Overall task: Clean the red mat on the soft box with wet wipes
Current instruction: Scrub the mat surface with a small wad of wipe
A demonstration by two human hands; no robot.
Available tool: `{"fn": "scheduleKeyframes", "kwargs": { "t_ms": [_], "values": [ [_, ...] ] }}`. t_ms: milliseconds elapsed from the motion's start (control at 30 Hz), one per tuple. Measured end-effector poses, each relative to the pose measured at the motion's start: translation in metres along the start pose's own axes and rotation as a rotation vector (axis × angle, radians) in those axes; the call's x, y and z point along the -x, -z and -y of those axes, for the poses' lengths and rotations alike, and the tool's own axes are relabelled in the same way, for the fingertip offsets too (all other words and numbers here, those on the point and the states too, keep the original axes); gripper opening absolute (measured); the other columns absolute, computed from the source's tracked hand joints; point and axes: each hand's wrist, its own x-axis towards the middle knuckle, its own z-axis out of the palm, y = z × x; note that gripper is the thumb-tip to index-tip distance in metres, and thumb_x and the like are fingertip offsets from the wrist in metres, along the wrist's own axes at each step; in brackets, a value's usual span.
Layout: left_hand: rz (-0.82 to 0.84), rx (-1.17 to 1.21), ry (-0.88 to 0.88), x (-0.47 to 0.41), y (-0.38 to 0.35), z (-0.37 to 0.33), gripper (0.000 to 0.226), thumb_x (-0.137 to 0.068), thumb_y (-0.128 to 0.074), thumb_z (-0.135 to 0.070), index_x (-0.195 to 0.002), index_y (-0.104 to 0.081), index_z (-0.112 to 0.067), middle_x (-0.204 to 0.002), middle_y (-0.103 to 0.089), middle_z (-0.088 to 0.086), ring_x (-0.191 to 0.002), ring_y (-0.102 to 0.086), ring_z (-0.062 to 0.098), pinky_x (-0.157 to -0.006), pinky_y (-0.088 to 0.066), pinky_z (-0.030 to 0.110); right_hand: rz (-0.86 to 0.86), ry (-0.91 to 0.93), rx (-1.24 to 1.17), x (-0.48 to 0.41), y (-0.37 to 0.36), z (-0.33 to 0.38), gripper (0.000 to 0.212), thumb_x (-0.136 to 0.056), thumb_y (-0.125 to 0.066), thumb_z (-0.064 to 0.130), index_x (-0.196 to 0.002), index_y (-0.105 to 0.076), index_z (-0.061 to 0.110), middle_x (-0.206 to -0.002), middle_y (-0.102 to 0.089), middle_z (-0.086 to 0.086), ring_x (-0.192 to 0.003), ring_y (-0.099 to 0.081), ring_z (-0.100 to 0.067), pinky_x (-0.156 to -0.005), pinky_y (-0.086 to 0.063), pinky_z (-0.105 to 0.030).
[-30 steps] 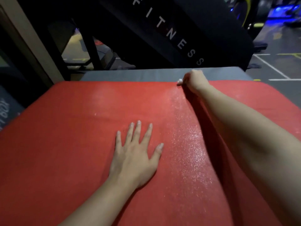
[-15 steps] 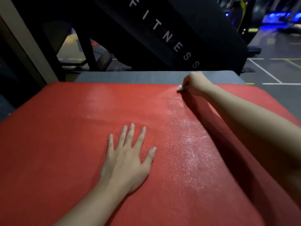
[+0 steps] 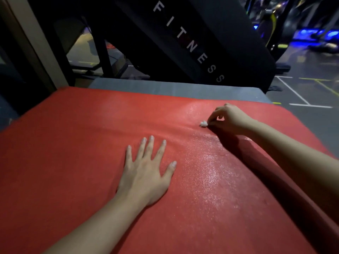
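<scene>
Head view. The right hand (image 3: 229, 118) pinches a small wadded wet wipe (image 3: 203, 123) between thumb and curled fingertips, holding it down on the red mat (image 3: 73, 143) near the mat's far edge, right of centre. How hard it presses cannot be told.

A glossy wet band (image 3: 211, 162) runs from the wipe back toward the camera, roughly in line with the right forearm. Left of this band the mat looks matte and dry. To the right, the strip beneath the arm lies in shadow and its condition cannot be judged.

The left hand (image 3: 146, 173) lies flat on the mat, fingers straight and spread, just beside the wet band on the dry side; it appears to pin the mat. A shallow ripple in the mat runs crosswise just past its fingertips toward the wipe.

Assessment: cleaning is partly done. The larger unwiped area lies left of the wipe, so the next stroke likely works leftward. The right hand holds the wipe and is the one to carry it; the left hand occupies part of that ground and would need to shift.

The mat lies on a grey soft box (image 3: 183, 88), whose top shows as a strip beyond the far edge. Behind it stands a slanted black panel lettered "FITNESS" (image 3: 189, 44). To the right is dim gym floor with painted lines (image 3: 300, 96).
</scene>
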Motion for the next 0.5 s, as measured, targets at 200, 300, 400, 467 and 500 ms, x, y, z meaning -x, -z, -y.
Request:
{"fn": "scheduleKeyframes", "kwargs": {
  "t_ms": [200,300,400,467,500],
  "values": [
    [0.004,-0.005,0.011,-0.003,0.001,-0.001,0.077,-0.094,-0.003,-0.073,-0.162,0.005,-0.038,-0.171,0.01,0.001,-0.157,0.013,0.019,-0.125,0.007,0.054,-0.188,-0.276,-0.091,-0.013,-0.011,-0.001,0.012,-0.084,-0.074,0.022,-0.091,-0.077,0.012,-0.088,-0.072,-0.008,-0.08,-0.063,-0.024,-0.065,-0.036,-0.025],
    [0.013,0.004,0.005,-0.003,0.001,-0.001,0.074,-0.097,-0.008,-0.072,-0.162,0.003,-0.037,-0.171,0.008,0.001,-0.157,0.012,0.019,-0.125,0.007,0.055,-0.166,-0.344,-0.102,-0.006,-0.017,0.011,0.013,-0.086,-0.071,0.021,-0.092,-0.076,0.012,-0.095,-0.074,-0.011,-0.091,-0.067,-0.028,-0.069,-0.039,-0.025],
    [0.012,0.01,-0.002,-0.002,0.002,0.0,0.075,-0.097,-0.009,-0.071,-0.163,0.001,-0.036,-0.171,0.006,0.002,-0.157,0.011,0.02,-0.125,0.006,0.056,-0.042,-0.21,-0.103,0.03,-0.013,0.043,0.012,-0.086,-0.072,0.021,-0.096,-0.076,0.015,-0.095,-0.074,-0.005,-0.086,-0.065,-0.02,-0.072,-0.043,-0.025],
    [0.012,0.016,-0.003,-0.003,0.002,-0.001,0.075,-0.098,-0.009,-0.071,-0.163,0.0,-0.035,-0.171,0.005,0.003,-0.158,0.01,0.021,-0.125,0.006,0.057,0.032,-0.101,-0.097,0.063,-0.009,0.063,0.01,-0.085,-0.073,0.021,-0.094,-0.077,0.017,-0.09,-0.072,0.002,-0.081,-0.063,-0.015,-0.07,-0.043,-0.024],
    [0.01,0.018,-0.002,-0.003,0.002,-0.001,0.075,-0.098,-0.01,-0.071,-0.163,-0.001,-0.035,-0.172,0.004,0.004,-0.158,0.009,0.021,-0.125,0.006,0.057,0.076,-0.068,-0.115,0.08,-0.006,0.072,0.009,-0.085,-0.074,0.022,-0.093,-0.077,0.02,-0.087,-0.07,0.007,-0.078,-0.063,-0.011,-0.069,-0.043,-0.023]
  ]
}}
